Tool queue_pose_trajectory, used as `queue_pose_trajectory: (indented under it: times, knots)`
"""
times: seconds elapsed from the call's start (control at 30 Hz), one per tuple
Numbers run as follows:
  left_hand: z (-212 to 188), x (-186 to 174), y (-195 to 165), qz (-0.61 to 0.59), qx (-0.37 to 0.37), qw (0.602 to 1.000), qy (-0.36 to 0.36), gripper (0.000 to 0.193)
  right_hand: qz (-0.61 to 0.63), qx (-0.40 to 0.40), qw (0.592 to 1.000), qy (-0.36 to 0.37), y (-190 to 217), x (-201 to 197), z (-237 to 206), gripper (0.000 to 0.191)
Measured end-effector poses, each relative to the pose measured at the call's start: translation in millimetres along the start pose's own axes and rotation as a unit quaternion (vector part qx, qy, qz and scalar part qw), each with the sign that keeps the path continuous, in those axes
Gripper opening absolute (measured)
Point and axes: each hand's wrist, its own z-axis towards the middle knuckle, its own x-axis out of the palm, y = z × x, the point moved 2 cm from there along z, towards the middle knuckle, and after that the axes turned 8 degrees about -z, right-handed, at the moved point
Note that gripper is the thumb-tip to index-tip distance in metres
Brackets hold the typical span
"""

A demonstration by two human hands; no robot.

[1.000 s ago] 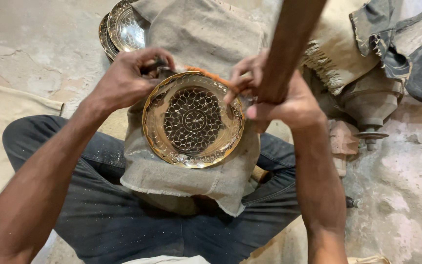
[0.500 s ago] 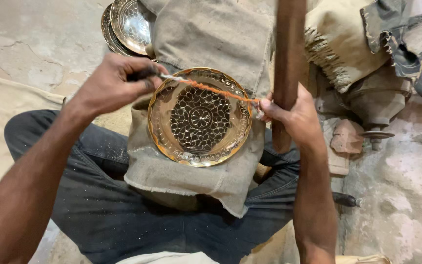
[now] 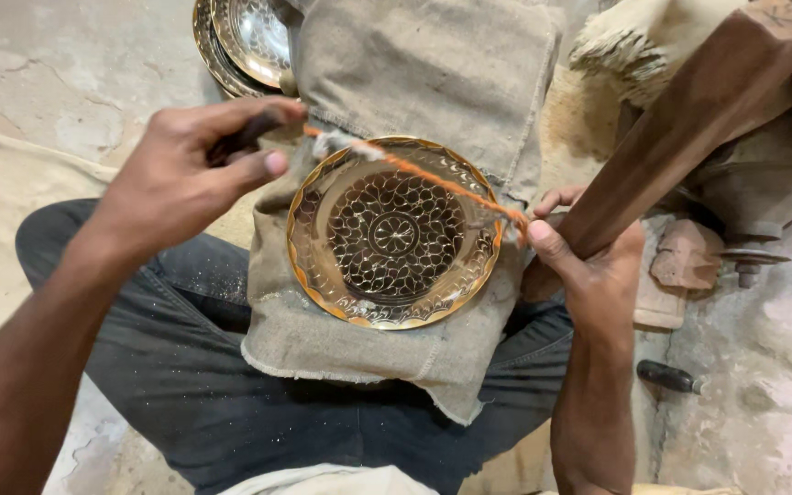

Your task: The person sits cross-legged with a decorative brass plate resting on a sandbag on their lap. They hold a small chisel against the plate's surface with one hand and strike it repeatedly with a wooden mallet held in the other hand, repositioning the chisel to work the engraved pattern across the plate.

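Left hand [image 3: 199,165] is closed in a pinch on one end of an orange cord [image 3: 423,176], fingers curled around something dark that I cannot make out. Right hand [image 3: 588,261] pinches the other end between thumb and forefinger and also wraps the lower part of a heavy wooden post [image 3: 689,119] that leans up and to the right.

Cord runs taut, on a diagonal, over the upper half of the brass plate [image 3: 394,234]. Whether it touches the metal cannot be told.

Plate: round, golden rim, pierced floral pattern in the well. It lies face up on a burlap cloth [image 3: 433,82] draped over the person's lap, dark trousers [image 3: 185,367] beneath.

Step in hand, as judged: the cord is stretched across the plate face, either to rub or to measure it. A next move would call for equal tension from both hands and for the plate to sit unshifted on the cloth.

Up and left of the plate: a stack of similar plates [image 3: 245,41] on the stone floor. Right of the plate: a grey metal machine base [image 3: 763,197] and a small dark-handled tool [image 3: 671,376].

Packages, labels, signs: none visible anywhere around the plate.
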Motion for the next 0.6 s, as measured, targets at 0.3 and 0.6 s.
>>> queue_pose_trajectory:
  times: [0.3,0.6]
  knots:
    - [50.5,23.5,16.6,-0.011,0.131,0.984,0.120,0.020,0.050,0.051,0.997,-0.017,-31.7,-0.6,-31.9,0.023]
    - [9.2,8.4,20.6,-0.003,0.034,0.998,0.046,0.028,0.106,0.028,0.990,-0.088,-28.6,-6.8,-53.3,0.023]
